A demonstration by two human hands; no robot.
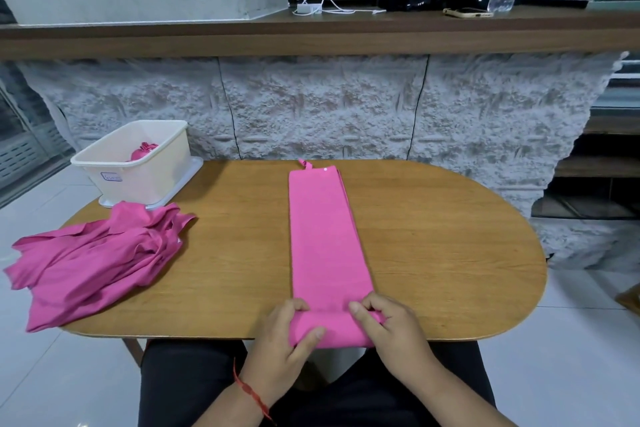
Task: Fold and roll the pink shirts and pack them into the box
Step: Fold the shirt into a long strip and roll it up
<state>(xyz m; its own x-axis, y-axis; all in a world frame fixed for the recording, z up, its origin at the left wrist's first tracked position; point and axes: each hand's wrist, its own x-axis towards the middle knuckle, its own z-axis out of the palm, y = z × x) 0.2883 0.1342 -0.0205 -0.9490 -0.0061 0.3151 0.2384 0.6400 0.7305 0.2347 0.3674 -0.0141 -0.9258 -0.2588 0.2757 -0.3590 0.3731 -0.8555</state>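
A pink shirt (pixel 327 236) folded into a long narrow strip lies flat down the middle of the oval wooden table (pixel 450 253), running from the near edge toward the far edge. Its near end is turned up into a short roll (pixel 332 328). The left hand (pixel 284 340) grips the roll's left end, fingers curled over the top and thumb pressed on the front. The right hand (pixel 391 326) grips the right end in the same way. A red string bracelet (pixel 251 392) circles the left wrist. On the table's left side a loose pile of pink shirts (pixel 97 260) hangs over the edge. Just behind it a white plastic box (pixel 145 180) stands on its lid (pixel 188 175) and holds one rolled pink shirt (pixel 143 151).
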